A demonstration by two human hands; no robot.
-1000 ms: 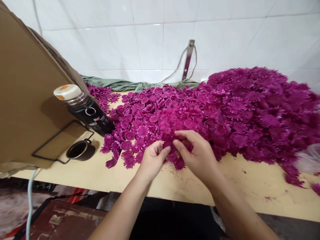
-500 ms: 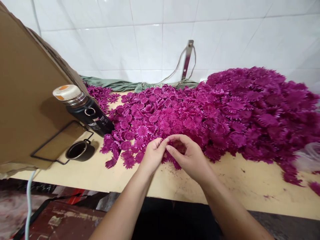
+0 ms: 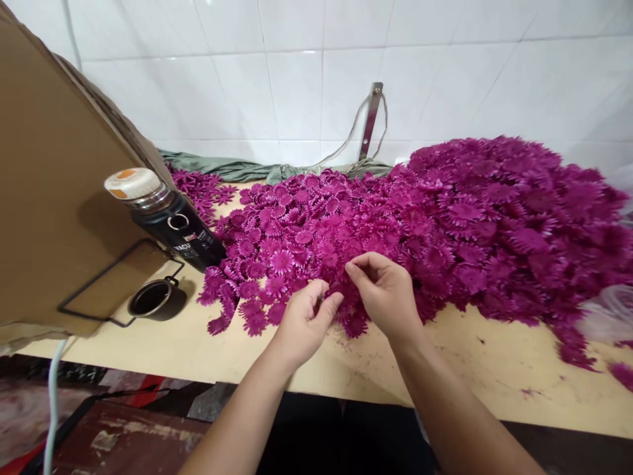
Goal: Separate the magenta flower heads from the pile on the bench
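A long heap of purple artificial flowers with toothed petals spreads over the table in front of me. My left hand is at its near edge, with curled fingers and the thumb against a dark purple flower piece that blends with the heap. Just right of it and slightly higher, my right hand has thumb and forefinger pinched together. Whatever lies between those fingertips is too small to make out. A narrow gap separates the two hands.
A dark vacuum flask with a white lid stands on the left beside a black cup. Cardboard rises at far left. A clear plastic bag lies at right. Behind are green cloth and a metal bracket on the tiled wall.
My hands have come apart from a joint pinch. The right moved slightly up and right, fingertips closed; the left thumb swung away from the right hand.
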